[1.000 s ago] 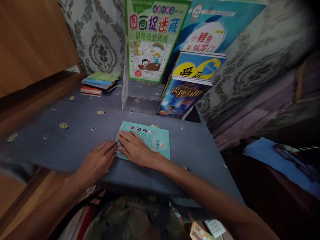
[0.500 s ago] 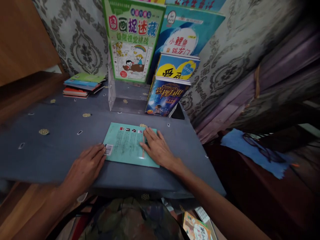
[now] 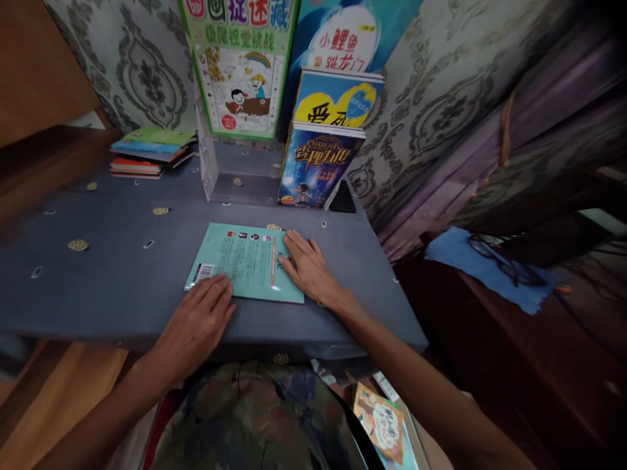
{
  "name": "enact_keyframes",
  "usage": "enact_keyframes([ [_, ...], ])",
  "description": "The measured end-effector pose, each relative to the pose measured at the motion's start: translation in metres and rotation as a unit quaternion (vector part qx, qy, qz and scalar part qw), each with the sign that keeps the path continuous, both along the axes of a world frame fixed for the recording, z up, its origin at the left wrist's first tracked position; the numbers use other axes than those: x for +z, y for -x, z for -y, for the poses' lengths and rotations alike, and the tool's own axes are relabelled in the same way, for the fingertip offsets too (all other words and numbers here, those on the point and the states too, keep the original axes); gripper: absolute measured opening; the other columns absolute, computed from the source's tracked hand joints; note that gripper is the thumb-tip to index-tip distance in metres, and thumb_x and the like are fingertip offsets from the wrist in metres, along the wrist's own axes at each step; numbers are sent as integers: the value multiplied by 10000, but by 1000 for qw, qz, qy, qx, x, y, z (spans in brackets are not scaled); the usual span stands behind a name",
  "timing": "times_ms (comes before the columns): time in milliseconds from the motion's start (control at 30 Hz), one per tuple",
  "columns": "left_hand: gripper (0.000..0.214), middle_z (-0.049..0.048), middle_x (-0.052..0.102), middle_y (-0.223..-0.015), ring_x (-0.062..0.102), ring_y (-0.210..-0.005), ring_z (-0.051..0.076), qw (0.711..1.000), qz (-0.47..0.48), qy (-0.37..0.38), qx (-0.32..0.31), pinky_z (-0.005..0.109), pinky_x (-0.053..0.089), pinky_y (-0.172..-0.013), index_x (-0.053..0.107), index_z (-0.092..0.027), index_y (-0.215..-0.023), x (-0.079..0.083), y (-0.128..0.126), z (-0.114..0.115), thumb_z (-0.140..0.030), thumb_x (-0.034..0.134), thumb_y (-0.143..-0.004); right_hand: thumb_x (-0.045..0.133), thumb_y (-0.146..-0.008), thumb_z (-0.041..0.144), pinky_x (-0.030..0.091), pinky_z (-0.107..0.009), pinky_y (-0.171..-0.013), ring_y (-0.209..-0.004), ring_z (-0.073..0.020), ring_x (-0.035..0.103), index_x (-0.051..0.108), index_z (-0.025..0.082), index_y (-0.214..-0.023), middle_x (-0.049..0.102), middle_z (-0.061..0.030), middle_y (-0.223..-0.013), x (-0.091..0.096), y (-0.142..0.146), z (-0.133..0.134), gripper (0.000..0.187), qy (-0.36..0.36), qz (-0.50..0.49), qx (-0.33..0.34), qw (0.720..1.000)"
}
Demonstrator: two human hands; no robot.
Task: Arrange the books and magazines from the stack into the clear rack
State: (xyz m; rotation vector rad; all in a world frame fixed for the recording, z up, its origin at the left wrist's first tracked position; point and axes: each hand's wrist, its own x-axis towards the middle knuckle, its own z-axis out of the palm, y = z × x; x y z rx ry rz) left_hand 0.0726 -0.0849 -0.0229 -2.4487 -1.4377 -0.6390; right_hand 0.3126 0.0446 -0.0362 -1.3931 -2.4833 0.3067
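A thin teal book (image 3: 245, 261) lies flat on the blue-grey tablecloth (image 3: 117, 274), showing a cover with small portraits, lines of text and a barcode. My left hand (image 3: 203, 316) rests at its near left edge, fingertips over the rim below the barcode, fingers stretched out and holding nothing. Flat on the right end of the book is my right hand (image 3: 308, 264), fingers extended with the thumb a little apart. It covers part of the cover's right side.
Behind the book stands a clear acrylic rack (image 3: 210, 176) with a green picture book (image 3: 249, 85) and a dark blue book (image 3: 318, 166). A pile of books (image 3: 151, 150) sits back left. Glasses (image 3: 504, 261) lie on a blue cloth (image 3: 460, 251) at right.
My left hand has slid right along the book's near edge, uncovering the barcode corner. My right hand stays on the right end. The whole view has shifted slightly.
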Motion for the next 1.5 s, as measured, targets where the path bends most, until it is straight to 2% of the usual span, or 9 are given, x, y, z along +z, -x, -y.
enact_keyframes([
  [200, 333, 179, 670, -1253, 599, -1231, 284, 996, -15, 22, -87, 485, 500, -1035, 607, -80, -1258, -3, -41, -7, -200, 414, -1015, 350, -1019, 392, 214, -544, -1221, -1513, -272, 281, 409, 121, -1509, 349, -153, -1611, 0, 2, 3, 563, 1, -6, -6, 1000],
  [333, 367, 180, 602, -1380, 526, -1332, 322, 997, -33, 58, -49, 588, 406, -1096, 562, -155, -1347, -7, -56, -14, -260, 425, -1023, 349, -1020, 374, 227, -571, -1208, -1509, -279, 289, 427, 158, -1501, 361, -148, -1606, 2, 2, 3, 532, -7, -16, 6, 1000],
  [633, 702, 192, 490, -1507, 413, -1420, 386, 994, -73, 60, -49, 673, 309, -1128, 472, -159, -1446, -14, -45, 5, -652, 423, -948, 431, -1011, 485, 292, -590, -1171, -1467, -339, 347, 462, 109, -1464, 400, -206, -1569, 17, -6, 44, 590, -25, 33, 12, 999],
  [833, 487, 114, 546, -1478, 432, -1430, 281, 992, -80, 4, -101, 575, 272, -1211, 427, -199, -1488, -17, -24, 41, -220, 480, -1005, 461, -909, 716, 312, -670, -1111, -1341, -388, 457, 504, 177, -1445, 485, -225, -1491, 12, -40, 107, 762, -73, 28, 68, 995],
  [1000, 451, 84, 630, -1392, 524, -1361, 239, 985, -55, -28, -164, 516, 355, -1197, 471, -193, -1456, -11, -8, 49, -239, 495, -1008, 617, -824, 712, 358, -618, -1127, -1350, -352, 463, 451, 243, -1492, 537, -172, -1456, 5, -72, 123, 833, -73, -27, 161, 984],
  [1133, 432, 81, 696, -1295, 608, -1271, 230, 981, 40, -28, -188, 447, 497, -1083, 500, -214, -1438, 4, -3, 43, -325, 471, -1021, 601, -953, 386, 501, -499, -1041, -1249, -271, 569, 453, 308, -1486, 649, -100, -1333, 7, -76, 111, 559, -34, -147, 149, 977],
  [1267, 345, 55, 762, -1136, 707, -1090, 207, 966, 174, -26, -188, 344, 573, -929, 606, -246, -1311, 38, -3, 35, -366, 468, -1019, 630, -918, 392, 544, -460, -983, -1159, -251, 648, 613, 314, -1338, 705, -80, -1233, 17, -59, 93, 427, 46, -323, 80, 942],
  [1400, 250, -24, 763, -830, 702, -705, 150, 950, 303, 22, -68, 248, 564, -662, 725, -258, -970, 88, -6, 19, -400, 520, -982, 754, -787, 484, 572, -436, -920, -1037, -259, 710, 708, 241, -1178, 761, -88, -1102, 33, -30, 73, 462, 115, -466, 45, 876],
  [1500, 303, -30, 674, -639, 631, -587, 147, 878, 473, 62, 32, 232, 520, -550, 692, -209, -797, 116, -12, -8, -460, 576, -923, 770, -737, 538, 596, -390, -794, -890, -241, 723, 755, 220, -957, 782, -58, -941, 49, -9, 57, 386, 132, -540, 36, 830],
])
